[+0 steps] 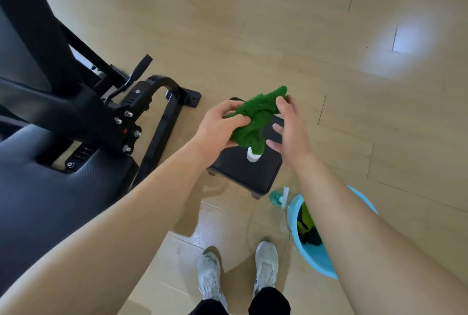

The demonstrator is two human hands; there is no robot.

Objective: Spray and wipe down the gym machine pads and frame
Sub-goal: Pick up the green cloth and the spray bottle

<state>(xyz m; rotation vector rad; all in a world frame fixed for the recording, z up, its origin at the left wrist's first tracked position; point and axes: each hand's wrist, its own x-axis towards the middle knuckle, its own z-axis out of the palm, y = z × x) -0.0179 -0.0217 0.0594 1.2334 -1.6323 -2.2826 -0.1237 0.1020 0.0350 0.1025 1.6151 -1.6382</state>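
A crumpled green cloth (255, 119) hangs between both hands above a low black stool (243, 170). My left hand (220, 127) grips its left side. My right hand (288, 124) touches its upper right end with the fingers spread. A white bottle (253, 155) stands on the stool, partly hidden under the cloth. The black gym machine fills the left: its padded seat (50, 188) is near me, its frame (131, 112) and floor bar (162, 132) beyond.
A light blue bucket (316, 261) with dark and yellow-green rags sits on the floor at my right. A teal spray bottle (278, 196) stands between the bucket and the stool. The wooden floor is wet around my white shoes (238, 274).
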